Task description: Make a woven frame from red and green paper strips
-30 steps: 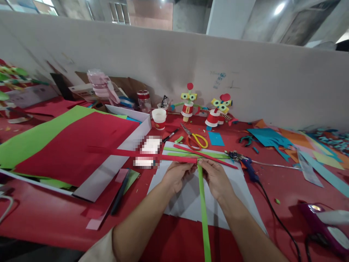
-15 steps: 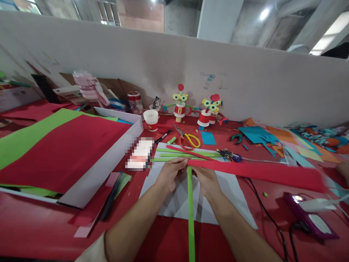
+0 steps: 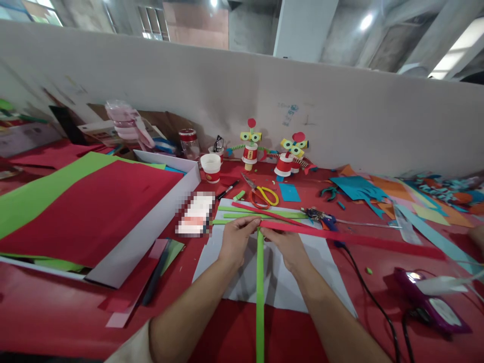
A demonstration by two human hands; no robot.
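Observation:
My left hand (image 3: 237, 238) pinches the joined ends of two paper strips between thumb and fingers. One is a long red paper strip (image 3: 363, 239) that reaches out to the right; the other, a green paper strip (image 3: 260, 292), hangs straight toward me. Close beside it, my right hand (image 3: 285, 247) is closed at the same corner, its fingertips partly hidden under the red strip. Both hands are over a white sheet (image 3: 212, 262). Loose green strips (image 3: 236, 215) and another red strip (image 3: 272, 212) lie just beyond my fingers.
Scissors (image 3: 264, 195), a hot glue gun (image 3: 321, 217) and a phone (image 3: 195, 214) lie around the sheet. Left is a box of coloured paper (image 3: 113, 269). Paper-cup figures (image 3: 250, 152) and a white cup (image 3: 210, 166) stand behind. A purple power strip (image 3: 431, 302) is at right, with cords.
The red strip's free end has swung slightly, and the strip now looks narrower, turned more edge-on. The green strip's lower end has shifted a little left. Both hands keep their pinch.

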